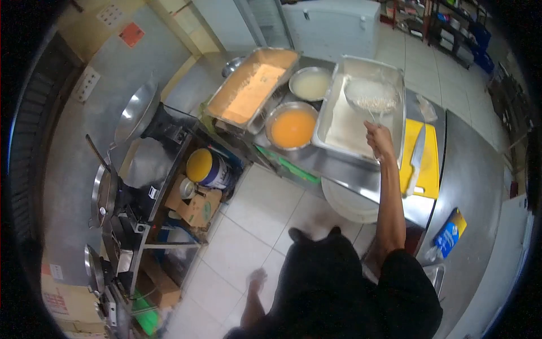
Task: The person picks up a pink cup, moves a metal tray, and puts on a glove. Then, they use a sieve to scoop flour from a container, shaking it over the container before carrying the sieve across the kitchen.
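My right hand is closed around the handle of a round mesh strainer. The strainer is over a deep metal tray of white powder, and pale crumbs lie along the near side of its mesh. My left hand hangs low beside my body, above the tiled floor and away from the counter, its fingers smeared by motion. Left of the tray stand a bowl of orange liquid and a bowl of cloudy pale liquid. Farther left, another metal tray contains orange powder.
On the counter's right, a large knife lies on a yellow cutting board. A blue and yellow packet rests nearer me. Woks line the stove at left, with a bucket below. A white round lid-like thing juts from under the counter.
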Action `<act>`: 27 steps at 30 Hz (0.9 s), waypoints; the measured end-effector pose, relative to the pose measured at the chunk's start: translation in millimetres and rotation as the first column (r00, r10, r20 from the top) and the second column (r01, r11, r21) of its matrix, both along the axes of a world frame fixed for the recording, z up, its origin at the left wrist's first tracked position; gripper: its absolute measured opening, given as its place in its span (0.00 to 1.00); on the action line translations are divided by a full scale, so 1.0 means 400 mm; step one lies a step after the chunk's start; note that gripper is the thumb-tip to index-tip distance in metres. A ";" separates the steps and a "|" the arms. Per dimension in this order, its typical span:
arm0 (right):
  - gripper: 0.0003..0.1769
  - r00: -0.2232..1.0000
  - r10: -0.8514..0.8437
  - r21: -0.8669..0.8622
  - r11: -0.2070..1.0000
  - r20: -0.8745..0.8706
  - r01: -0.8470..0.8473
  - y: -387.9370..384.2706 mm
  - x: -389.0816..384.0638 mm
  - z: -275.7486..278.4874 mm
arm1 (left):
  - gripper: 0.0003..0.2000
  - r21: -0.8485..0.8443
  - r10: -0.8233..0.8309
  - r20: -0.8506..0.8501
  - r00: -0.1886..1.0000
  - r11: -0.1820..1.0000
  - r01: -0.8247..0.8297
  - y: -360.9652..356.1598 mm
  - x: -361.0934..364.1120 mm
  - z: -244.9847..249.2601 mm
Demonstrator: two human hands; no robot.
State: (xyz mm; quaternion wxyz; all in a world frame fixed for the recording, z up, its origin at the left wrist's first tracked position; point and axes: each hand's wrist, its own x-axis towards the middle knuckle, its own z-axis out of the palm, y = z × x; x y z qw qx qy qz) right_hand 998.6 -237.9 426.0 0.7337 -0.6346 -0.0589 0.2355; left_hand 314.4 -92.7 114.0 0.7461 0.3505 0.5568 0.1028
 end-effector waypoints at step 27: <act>0.13 0.979 0.000 0.007 1.000 0.203 -0.001 0.135 -0.565 0.097 | 0.16 0.045 0.393 0.042 0.918 0.918 -0.395 -0.212 -0.721 -0.073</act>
